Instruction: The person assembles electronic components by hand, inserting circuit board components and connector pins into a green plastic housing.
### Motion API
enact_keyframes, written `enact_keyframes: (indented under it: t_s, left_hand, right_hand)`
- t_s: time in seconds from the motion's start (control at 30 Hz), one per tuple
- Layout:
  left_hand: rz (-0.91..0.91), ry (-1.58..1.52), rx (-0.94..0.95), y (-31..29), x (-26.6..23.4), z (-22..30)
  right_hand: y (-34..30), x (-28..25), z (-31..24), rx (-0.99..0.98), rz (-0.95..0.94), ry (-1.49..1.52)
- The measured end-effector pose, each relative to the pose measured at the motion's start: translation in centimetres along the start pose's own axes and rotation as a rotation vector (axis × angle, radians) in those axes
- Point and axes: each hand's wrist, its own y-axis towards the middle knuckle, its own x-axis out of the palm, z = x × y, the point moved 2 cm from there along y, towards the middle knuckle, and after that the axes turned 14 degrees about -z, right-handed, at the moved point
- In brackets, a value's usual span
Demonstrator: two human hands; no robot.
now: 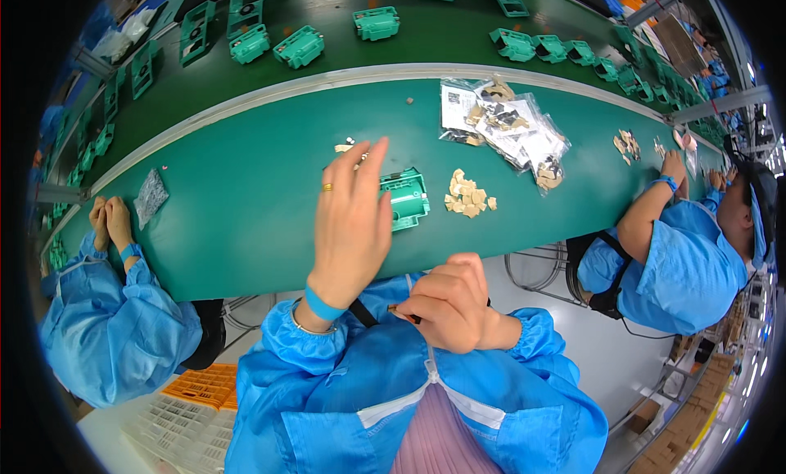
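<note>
My left hand (352, 228) reaches over the green bench with its fingers stretched out and slightly apart, holding nothing that shows. Its fingertips are beside a few small white and beige bits (342, 148), partly hidden by the hand. Just right of it lies a green plastic housing (409, 200), hollow side up, its left part covered by my hand. Close to my chest, my right hand (453, 306) is closed in a pinch on a small dark and copper-coloured piece (403, 313); most of it is hidden by the fingers.
Right of the housing is a pile of beige pieces (467, 196). Behind it lie clear plastic bags (508, 122) of parts. Green housings (299, 47) stand on the darker belt beyond a pale rail (311, 79). Co-workers sit left (123, 310) and right (679, 253); a bubble-wrap bag (151, 197) lies left.
</note>
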Motion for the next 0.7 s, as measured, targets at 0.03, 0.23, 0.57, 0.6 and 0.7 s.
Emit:
enact_keyframes:
  t_s: [0.03,0.23,0.57,0.6,0.7]
  left_hand:
    - [0.059,-0.006,-0.01,-0.1,-0.1,-0.5]
    - [-0.059,-0.084,0.1,-0.9,0.5,-0.5]
    - [-0.11,-0.03,0.164,-0.4,3.2,-1.6]
    - [-0.113,-0.032,0.164,-0.4,3.3,-1.7]
    - [-0.125,-0.08,0.176,-0.5,3.4,-2.0]
  right_hand:
    - [-0.2,-0.7,0.2,0.011,0.001,-0.008]
    - [-0.5,-2.7,7.0,0.557,-0.039,0.498]
    - [-0.6,-0.5,9.7,0.878,-0.254,0.499]
    - [-0.6,-0.4,9.9,0.881,-0.253,0.5]
    - [-0.6,-0.4,10.4,0.888,-0.287,0.513]
